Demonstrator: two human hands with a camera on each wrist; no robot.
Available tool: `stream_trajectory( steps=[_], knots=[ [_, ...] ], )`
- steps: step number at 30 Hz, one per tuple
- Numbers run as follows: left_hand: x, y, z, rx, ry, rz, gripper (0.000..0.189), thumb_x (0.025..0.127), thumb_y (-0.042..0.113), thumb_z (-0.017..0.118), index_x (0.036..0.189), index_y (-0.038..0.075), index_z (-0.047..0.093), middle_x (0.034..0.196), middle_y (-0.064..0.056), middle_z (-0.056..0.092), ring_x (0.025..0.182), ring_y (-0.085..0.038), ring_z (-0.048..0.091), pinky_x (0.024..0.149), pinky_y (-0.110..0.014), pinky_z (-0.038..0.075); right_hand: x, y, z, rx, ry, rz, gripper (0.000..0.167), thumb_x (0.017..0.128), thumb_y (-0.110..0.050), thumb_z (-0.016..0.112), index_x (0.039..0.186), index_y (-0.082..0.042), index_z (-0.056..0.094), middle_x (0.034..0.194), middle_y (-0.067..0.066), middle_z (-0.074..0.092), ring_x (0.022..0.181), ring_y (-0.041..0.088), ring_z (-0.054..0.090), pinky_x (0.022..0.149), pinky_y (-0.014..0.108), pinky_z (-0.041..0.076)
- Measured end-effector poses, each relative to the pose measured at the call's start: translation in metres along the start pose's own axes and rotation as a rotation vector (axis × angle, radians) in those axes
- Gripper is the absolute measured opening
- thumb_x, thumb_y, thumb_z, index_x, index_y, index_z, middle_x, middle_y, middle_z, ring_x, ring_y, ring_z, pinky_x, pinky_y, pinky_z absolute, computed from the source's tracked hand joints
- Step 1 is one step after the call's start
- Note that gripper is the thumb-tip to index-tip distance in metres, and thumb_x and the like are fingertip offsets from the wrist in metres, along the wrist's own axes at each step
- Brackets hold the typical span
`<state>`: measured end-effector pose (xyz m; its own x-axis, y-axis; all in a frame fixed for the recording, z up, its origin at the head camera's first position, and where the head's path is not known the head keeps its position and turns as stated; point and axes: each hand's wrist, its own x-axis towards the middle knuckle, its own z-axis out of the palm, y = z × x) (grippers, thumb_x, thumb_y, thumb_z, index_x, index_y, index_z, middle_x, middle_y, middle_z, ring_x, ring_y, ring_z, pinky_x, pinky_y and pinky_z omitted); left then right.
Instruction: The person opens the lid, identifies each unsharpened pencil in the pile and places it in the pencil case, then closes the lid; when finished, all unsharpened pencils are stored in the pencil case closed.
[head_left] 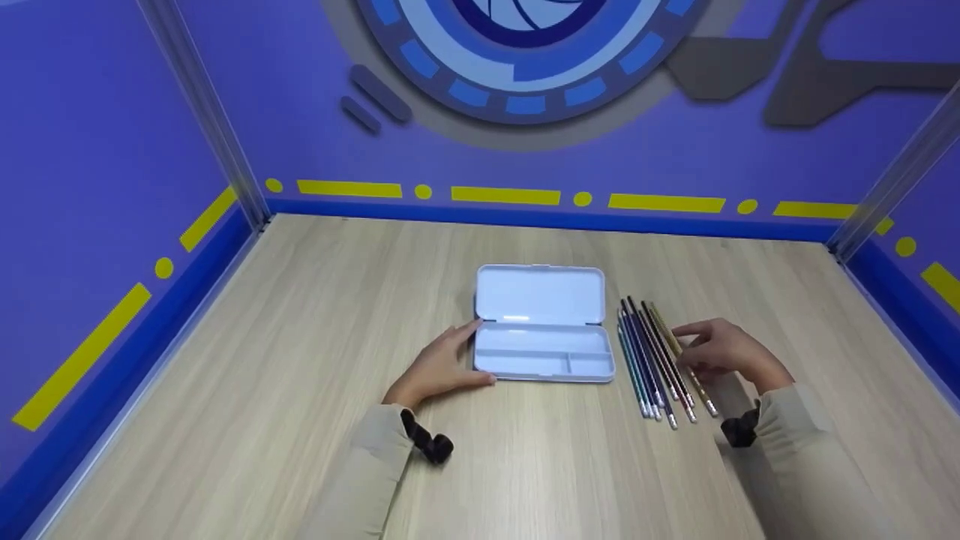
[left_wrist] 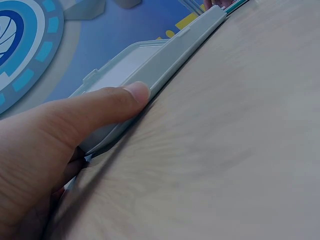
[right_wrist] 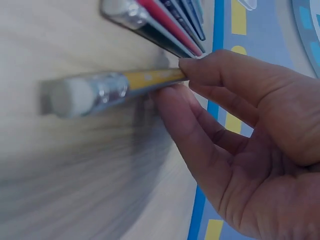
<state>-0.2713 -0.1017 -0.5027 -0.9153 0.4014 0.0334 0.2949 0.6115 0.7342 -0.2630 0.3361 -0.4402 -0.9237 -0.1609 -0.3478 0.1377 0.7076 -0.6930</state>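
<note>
A white pencil case [head_left: 541,324] lies open on the wooden table, lid flat toward the wall, its tray in compartments with nothing inside. My left hand [head_left: 439,367] holds the tray's left end, thumb [left_wrist: 107,107] along its front edge and fingers at the side of the case [left_wrist: 165,62]. To the right of the case several pencils [head_left: 645,360] lie side by side, erasers toward me. My right hand [head_left: 724,352] pinches the rightmost one, a yellow pencil [right_wrist: 125,85], between thumb and fingertips near its eraser end. The other pencils [right_wrist: 165,22] lie just beyond it.
The wooden table [head_left: 300,420] is enclosed by purple-blue walls with yellow dashes on the left, back and right. Metal posts [head_left: 225,142] stand at the back corners. Both forearms wear beige sleeves with black wrist straps [head_left: 431,442].
</note>
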Motion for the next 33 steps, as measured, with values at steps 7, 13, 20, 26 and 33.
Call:
stream_trajectory(
  steps=[7, 13, 20, 26, 33],
  knots=[
    [0.0, 0.0, 0.0, 0.007, 0.0, 0.003, 0.102, 0.069, 0.053, 0.081, 0.152, 0.022, 0.031, 0.154, -0.01, 0.035, 0.144, -0.039, 0.025, 0.116, -0.053, 0.025, 0.001, -0.004, -0.002, -0.03, 0.03, -0.041, 0.056, 0.084, -0.004, 0.059, 0.137, 0.008, 0.046, 0.097, 0.016, 0.069, 0.071, 0.018, 0.062, 0.065, 0.034, 0.058],
    [0.0, 0.0, 0.0, 0.005, 0.002, 0.003, 0.101, 0.069, 0.052, 0.081, 0.152, 0.023, 0.031, 0.155, -0.006, 0.034, 0.144, -0.039, 0.024, 0.116, -0.054, 0.024, 0.005, -0.016, 0.0, -0.051, 0.071, -0.064, 0.043, 0.087, -0.005, 0.058, 0.129, 0.003, 0.058, 0.105, 0.021, 0.068, 0.077, 0.019, 0.062, 0.07, 0.035, 0.059],
    [0.001, 0.0, 0.0, 0.011, 0.01, 0.031, 0.1, 0.069, 0.05, 0.082, 0.151, 0.02, 0.032, 0.154, -0.007, 0.037, 0.143, -0.038, 0.028, 0.116, -0.051, 0.027, 0.009, -0.035, 0.004, -0.065, 0.094, -0.113, 0.035, 0.089, -0.008, 0.064, 0.123, -0.001, 0.064, 0.111, 0.021, 0.068, 0.086, 0.02, 0.065, 0.075, 0.041, 0.06],
    [0.001, 0.0, 0.0, 0.001, 0.007, 0.014, 0.1, 0.069, 0.05, 0.082, 0.151, 0.021, 0.033, 0.154, -0.008, 0.036, 0.143, -0.039, 0.025, 0.116, -0.052, 0.026, 0.014, -0.048, 0.007, -0.081, 0.101, -0.162, 0.03, 0.089, -0.009, 0.066, 0.117, -0.003, 0.069, 0.107, 0.017, 0.07, 0.086, 0.021, 0.066, 0.075, 0.038, 0.059],
    [0.0, 0.001, 0.0, 0.003, 0.008, 0.014, 0.1, 0.069, 0.051, 0.082, 0.151, 0.022, 0.032, 0.154, -0.008, 0.036, 0.143, -0.039, 0.027, 0.116, -0.052, 0.027, 0.021, -0.065, 0.016, -0.08, 0.091, -0.221, 0.027, 0.088, -0.006, 0.066, 0.114, -0.002, 0.07, 0.101, 0.017, 0.071, 0.076, 0.018, 0.062, 0.068, 0.031, 0.057]
  ],
)
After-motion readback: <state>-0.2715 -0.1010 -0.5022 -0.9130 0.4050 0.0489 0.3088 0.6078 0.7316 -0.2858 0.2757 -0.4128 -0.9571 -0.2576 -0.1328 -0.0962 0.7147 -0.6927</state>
